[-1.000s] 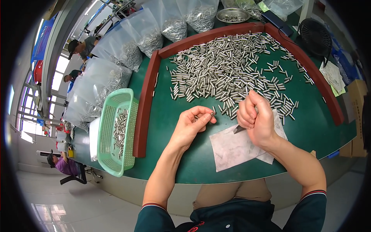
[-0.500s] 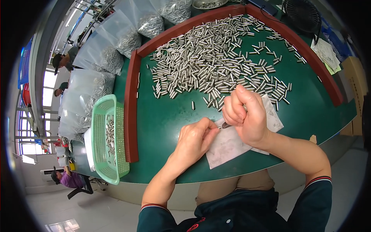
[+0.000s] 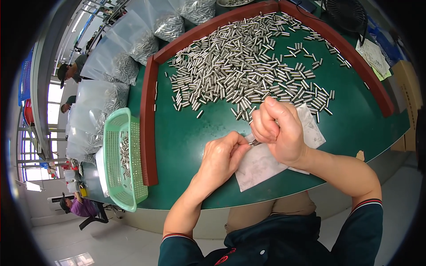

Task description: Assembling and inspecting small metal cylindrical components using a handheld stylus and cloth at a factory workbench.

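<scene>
My left hand (image 3: 222, 155) is closed, thumb and forefinger pinching a small metal pin (image 3: 251, 143) whose end just shows. My right hand (image 3: 279, 133) is curled into a fist around a slim tool (image 3: 256, 142); only its dark tip shows, meeting the pin, and its kind is hidden. Beneath both hands lies a smudged white cloth (image 3: 262, 168) on the green tabletop (image 3: 186, 146). Beyond them spreads a large heap of short shiny metal pins (image 3: 235, 66). One loose pin (image 3: 200, 114) lies at the heap's near left edge.
A red-brown wooden border (image 3: 150, 128) fences the heap. To the left stands a green plastic basket (image 3: 137, 177) with some pins inside. Clear bags of pins (image 3: 122, 68) line the far left. A black fan (image 3: 346, 15), papers (image 3: 373, 57) and a cardboard box (image 3: 407, 88) are at right.
The lone pin seen in front of the heap no longer lies there; one now lies further left. Both hands keep nearly the same pose, the tool's tip slightly turned. The view has shifted slightly.
</scene>
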{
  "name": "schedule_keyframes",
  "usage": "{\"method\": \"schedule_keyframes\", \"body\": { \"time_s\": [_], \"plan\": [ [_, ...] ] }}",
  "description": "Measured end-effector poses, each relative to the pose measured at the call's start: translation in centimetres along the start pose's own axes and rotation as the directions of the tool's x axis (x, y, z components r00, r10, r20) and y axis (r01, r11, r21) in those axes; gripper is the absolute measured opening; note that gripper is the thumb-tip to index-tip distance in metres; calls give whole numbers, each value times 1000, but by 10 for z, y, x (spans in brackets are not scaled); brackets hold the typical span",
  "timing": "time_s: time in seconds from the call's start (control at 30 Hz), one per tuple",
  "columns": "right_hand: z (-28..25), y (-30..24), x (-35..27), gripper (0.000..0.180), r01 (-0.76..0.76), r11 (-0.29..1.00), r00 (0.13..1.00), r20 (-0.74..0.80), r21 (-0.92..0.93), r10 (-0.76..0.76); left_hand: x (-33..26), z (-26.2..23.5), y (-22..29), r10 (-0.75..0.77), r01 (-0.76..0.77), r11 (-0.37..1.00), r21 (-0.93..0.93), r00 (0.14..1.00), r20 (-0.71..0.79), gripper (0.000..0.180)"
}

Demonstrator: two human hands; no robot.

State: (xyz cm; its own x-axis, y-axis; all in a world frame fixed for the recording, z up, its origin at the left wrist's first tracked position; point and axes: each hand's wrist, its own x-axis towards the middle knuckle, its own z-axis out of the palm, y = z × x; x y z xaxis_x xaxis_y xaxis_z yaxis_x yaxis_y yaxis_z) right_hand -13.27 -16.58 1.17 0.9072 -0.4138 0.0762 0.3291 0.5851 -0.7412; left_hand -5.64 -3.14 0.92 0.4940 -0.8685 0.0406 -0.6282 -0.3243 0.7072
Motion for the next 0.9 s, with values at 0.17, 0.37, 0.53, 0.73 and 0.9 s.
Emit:
{"method": "schedule_keyframes", "body": {
  "time_s": [0.17, 0.37, 0.53, 0.73, 0.9],
  "plan": [
    [2, 0, -1, 45, 19, 1000, 1000, 8, -3, -19, -1, 0, 1, -19, 19, 1000, -5, 1000, 11, 9],
    [2, 5, -7, 43, 86, 992, 996, 29, -91, -84, 1, 1, 0, -43, 44, 999, -7, 999, 28, 10],
    [1, 4, -9, 40, 67, 995, 996, 57, -79, -62, 3, 2, -1, -34, 35, 999, -32, 999, 26, 13],
    [5, 10, -8, 39, 124, 982, 992, 49, -141, -119, 4, 2, 3, -16, 16, 1000, -14, 1000, -4, 12],
    [4, 4, -4, 43, 44, 996, 999, -29, -73, -47, 0, -12, -4, -159, 149, 953, -264, 987, -17, 8]
  ]
}}
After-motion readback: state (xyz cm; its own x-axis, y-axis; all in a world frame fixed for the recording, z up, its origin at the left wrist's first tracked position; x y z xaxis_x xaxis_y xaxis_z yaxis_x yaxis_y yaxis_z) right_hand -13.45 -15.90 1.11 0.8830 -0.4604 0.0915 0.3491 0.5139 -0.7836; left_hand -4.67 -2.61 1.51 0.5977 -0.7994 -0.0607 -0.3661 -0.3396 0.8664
